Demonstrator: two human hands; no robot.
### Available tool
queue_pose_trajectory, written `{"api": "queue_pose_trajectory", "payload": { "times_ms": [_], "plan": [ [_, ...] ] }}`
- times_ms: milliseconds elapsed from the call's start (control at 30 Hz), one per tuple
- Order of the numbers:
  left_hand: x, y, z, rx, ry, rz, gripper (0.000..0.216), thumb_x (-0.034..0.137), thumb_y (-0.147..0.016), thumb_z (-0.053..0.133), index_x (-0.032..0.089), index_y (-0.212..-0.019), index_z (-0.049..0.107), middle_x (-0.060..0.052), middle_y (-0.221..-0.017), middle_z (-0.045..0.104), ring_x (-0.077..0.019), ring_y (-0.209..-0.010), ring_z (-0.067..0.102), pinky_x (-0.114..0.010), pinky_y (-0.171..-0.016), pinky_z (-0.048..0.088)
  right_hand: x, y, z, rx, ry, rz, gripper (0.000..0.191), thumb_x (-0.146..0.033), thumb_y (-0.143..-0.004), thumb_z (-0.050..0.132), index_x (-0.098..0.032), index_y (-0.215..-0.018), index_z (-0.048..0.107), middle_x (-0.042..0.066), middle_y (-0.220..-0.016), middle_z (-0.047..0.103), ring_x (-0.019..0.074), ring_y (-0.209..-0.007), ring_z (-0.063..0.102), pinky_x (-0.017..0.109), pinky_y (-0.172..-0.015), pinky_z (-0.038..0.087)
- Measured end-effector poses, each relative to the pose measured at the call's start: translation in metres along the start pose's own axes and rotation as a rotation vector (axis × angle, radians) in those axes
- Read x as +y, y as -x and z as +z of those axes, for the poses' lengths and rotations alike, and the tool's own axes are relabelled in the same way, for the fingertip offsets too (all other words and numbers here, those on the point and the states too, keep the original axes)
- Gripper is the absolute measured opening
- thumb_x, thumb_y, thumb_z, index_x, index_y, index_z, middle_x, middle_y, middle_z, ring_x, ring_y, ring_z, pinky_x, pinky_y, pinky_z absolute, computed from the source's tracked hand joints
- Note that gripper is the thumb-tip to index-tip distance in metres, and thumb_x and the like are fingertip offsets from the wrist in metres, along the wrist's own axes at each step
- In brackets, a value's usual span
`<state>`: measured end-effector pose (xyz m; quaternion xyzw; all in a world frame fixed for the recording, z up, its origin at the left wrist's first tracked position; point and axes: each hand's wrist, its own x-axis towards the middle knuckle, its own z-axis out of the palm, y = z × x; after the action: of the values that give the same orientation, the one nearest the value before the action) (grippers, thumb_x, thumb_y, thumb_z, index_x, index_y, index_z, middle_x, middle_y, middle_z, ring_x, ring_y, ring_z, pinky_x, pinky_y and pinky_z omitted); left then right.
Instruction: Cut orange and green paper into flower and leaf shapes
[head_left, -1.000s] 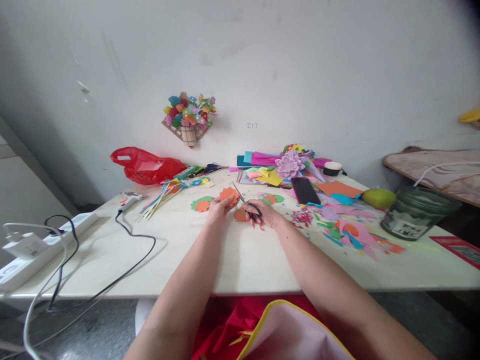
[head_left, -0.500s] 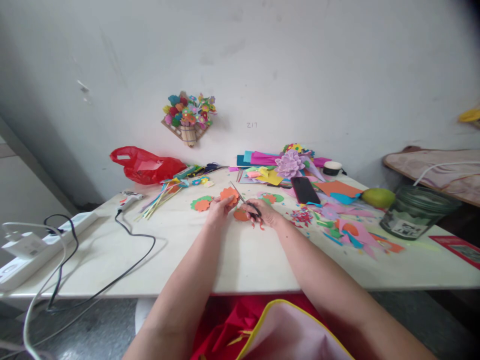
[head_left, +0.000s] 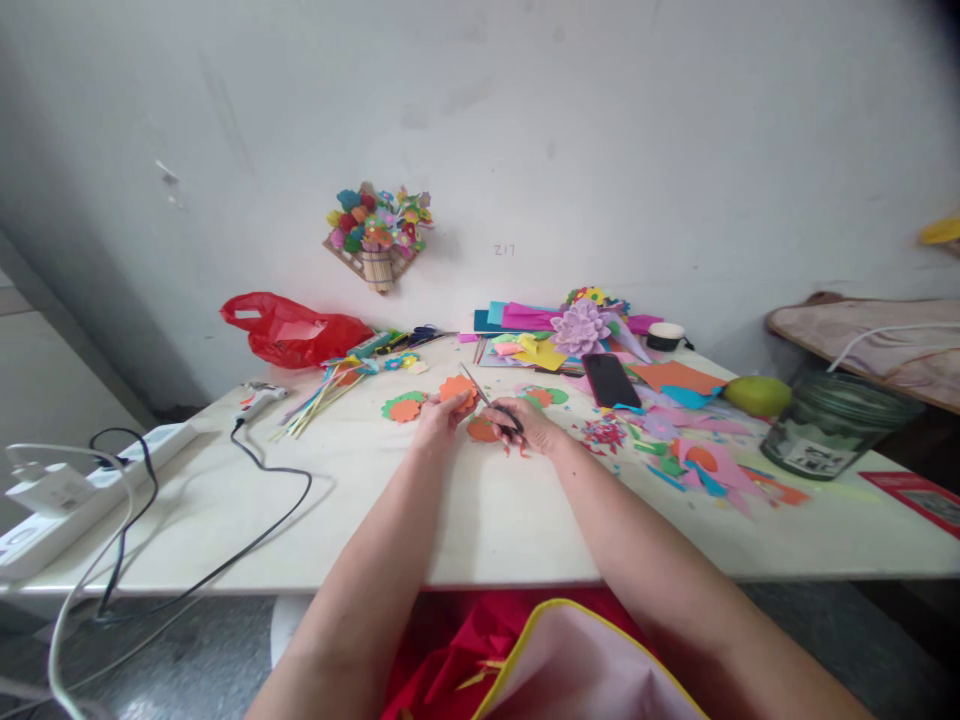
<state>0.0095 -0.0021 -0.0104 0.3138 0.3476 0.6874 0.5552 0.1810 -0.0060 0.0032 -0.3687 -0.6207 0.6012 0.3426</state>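
My left hand (head_left: 436,418) pinches an orange flower-shaped paper cutout (head_left: 457,389) above the white table (head_left: 480,510). My right hand (head_left: 529,425) is closed round the black handles of a pair of scissors (head_left: 491,405), whose blades point up and left into the orange cutout. Another orange paper piece (head_left: 480,431) lies on the table between my two hands. A green and orange paper flower (head_left: 403,408) lies just left of my left hand.
A black phone (head_left: 610,380), stacked coloured paper (head_left: 525,320), a purple paper flower (head_left: 580,328), scraps (head_left: 697,465), a green fruit (head_left: 756,396) and a dark jar (head_left: 832,425) fill the right side. A red bag (head_left: 292,330), coloured sticks (head_left: 322,392), a glue gun (head_left: 255,402) and a power strip (head_left: 67,505) lie left.
Almost nothing has changed; my right hand and the scissors have shifted very slightly at the orange cutout.
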Motion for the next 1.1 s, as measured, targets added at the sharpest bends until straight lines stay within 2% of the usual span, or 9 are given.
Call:
{"api": "queue_pose_trajectory", "payload": {
  "times_ms": [100,267,600,833,1100],
  "plan": [
    [0.0007,0.0002,0.0008,0.002,0.002,0.004,0.017,0.007,-0.064,0.080,0.015,-0.075,0.070,-0.007,-0.079,0.077,-0.0201,-0.075,0.074,-0.029,-0.074,0.059,0.0013,-0.0010,-0.0005,-0.005,-0.002,0.018,0.024,-0.035,-0.089,0.070,-0.017,-0.077,0.059,-0.005,-0.051,0.060,0.0042,-0.028,0.039,0.016,-0.028,0.033],
    [0.0009,0.0005,0.0010,-0.011,-0.001,0.008,0.020,0.008,-0.064,0.081,0.017,-0.077,0.070,-0.007,-0.080,0.077,-0.0212,-0.077,0.075,-0.032,-0.076,0.060,0.0015,-0.0012,0.0001,0.003,-0.022,0.003,0.025,-0.035,-0.087,0.073,-0.017,-0.075,0.059,-0.005,-0.052,0.061,0.0049,-0.030,0.043,0.016,-0.029,0.036],
    [-0.0013,-0.0003,-0.0010,-0.033,0.058,0.006,0.016,0.006,-0.065,0.078,0.015,-0.077,0.071,-0.008,-0.079,0.077,-0.0217,-0.076,0.075,-0.033,-0.077,0.059,0.0008,-0.0003,0.0002,0.010,-0.022,0.003,0.022,-0.032,-0.089,0.072,-0.016,-0.079,0.060,-0.005,-0.053,0.061,0.0036,-0.031,0.044,0.014,-0.030,0.033],
    [0.0004,0.0020,0.0028,0.017,0.022,-0.007,0.015,0.004,-0.070,0.074,0.017,-0.076,0.070,-0.006,-0.078,0.077,-0.0203,-0.075,0.074,-0.031,-0.076,0.059,0.0012,-0.0006,0.0001,0.008,-0.021,0.002,0.022,-0.032,-0.088,0.073,-0.017,-0.079,0.059,-0.005,-0.053,0.060,0.0044,-0.032,0.045,0.014,-0.029,0.033],
    [0.0016,0.0030,0.0030,0.000,0.038,-0.009,0.017,0.005,-0.064,0.079,0.015,-0.076,0.071,-0.006,-0.078,0.077,-0.0186,-0.073,0.074,-0.030,-0.076,0.059,0.0024,-0.0007,0.0000,0.015,-0.025,0.005,0.022,-0.031,-0.089,0.073,-0.017,-0.080,0.060,-0.005,-0.053,0.060,0.0036,-0.030,0.043,0.014,-0.030,0.033]
  ]
}}
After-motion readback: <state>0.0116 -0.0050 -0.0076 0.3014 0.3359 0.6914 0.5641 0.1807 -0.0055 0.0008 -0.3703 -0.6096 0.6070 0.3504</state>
